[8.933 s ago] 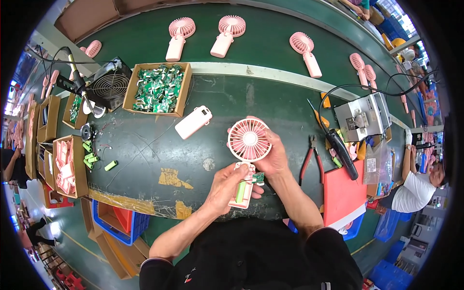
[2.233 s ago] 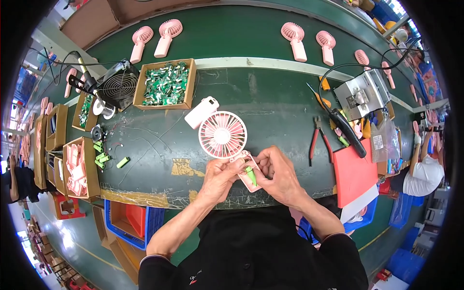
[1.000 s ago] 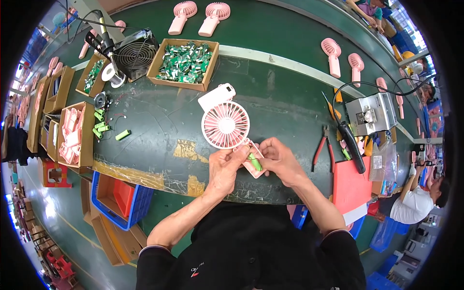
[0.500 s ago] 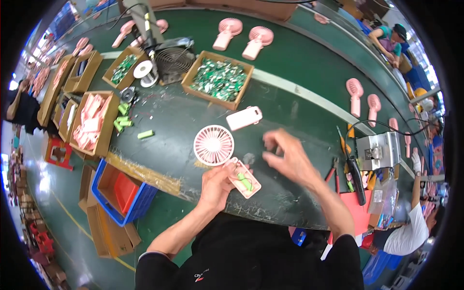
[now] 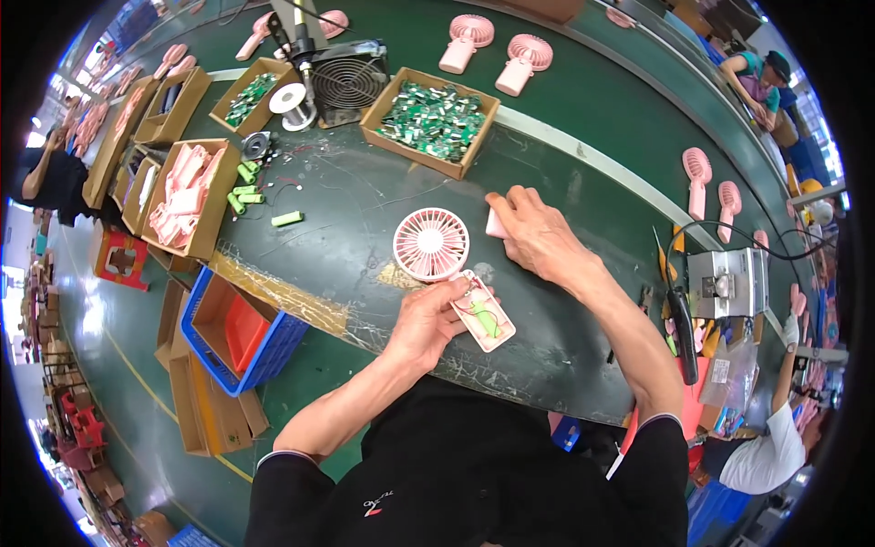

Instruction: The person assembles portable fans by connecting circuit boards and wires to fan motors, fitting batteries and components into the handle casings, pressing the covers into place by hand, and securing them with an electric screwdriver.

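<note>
A small pink handheld fan lies at the table's near edge, with its round grille (image 5: 431,243) up and its handle shell (image 5: 500,339) uncovered. Inside that shell sit a green battery (image 5: 484,319) and thin wires. My left hand (image 5: 422,321) is closed around the upper part of the handle, thumb near the fan head. Farther off and to the right, my right hand (image 5: 547,239) is closed on a pink handle cover (image 5: 495,224). Most of the cover is hidden behind the fingers.
Beyond the fan stands a cardboard box (image 5: 366,125) of green circuit boards. Loose green batteries (image 5: 287,219), a solder wire spool (image 5: 290,98) and a box of pink shells (image 5: 187,196) are on the left. A soldering iron (image 5: 682,337) and metal unit (image 5: 729,281) stand right.
My right hand has moved away from me and taken hold of the pink cover that lay on the table. The left hand still holds the fan. The whole view has shifted slightly.
</note>
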Motion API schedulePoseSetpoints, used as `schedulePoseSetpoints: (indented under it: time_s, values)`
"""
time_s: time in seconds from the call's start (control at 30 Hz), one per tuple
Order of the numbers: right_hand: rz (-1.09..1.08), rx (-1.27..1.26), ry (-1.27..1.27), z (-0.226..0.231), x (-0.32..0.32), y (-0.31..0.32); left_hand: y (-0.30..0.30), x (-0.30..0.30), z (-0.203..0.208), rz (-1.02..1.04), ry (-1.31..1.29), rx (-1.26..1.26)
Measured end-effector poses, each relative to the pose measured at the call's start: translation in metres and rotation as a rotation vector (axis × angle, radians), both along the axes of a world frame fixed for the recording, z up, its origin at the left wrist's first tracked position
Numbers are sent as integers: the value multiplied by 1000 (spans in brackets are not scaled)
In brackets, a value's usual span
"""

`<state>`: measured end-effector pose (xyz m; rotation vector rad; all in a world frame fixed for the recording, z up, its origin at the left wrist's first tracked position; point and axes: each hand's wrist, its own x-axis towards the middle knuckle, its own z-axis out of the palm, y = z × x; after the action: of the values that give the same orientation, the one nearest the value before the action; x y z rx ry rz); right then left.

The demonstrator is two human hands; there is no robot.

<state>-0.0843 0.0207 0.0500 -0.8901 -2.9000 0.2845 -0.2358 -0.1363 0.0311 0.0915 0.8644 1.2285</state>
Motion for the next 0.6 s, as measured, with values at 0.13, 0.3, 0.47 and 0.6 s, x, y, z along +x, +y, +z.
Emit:
schedulePoseSetpoints:
  time_s: [0.13,0.3,0.47,0.6]
  values:
    - [-191,-210,172,6,49,-2,12,15,-4,-54,9,-5]
    - [-602,-835,768,15,98,-16,25,33,-11,-120,-15,-19]
    - [-813,-651,940,-24,139,-55,40,53,-14,-205,-24,-38]
    - [-836,-277,592,-19,159,-68,45,60,-17,-218,6,-40]
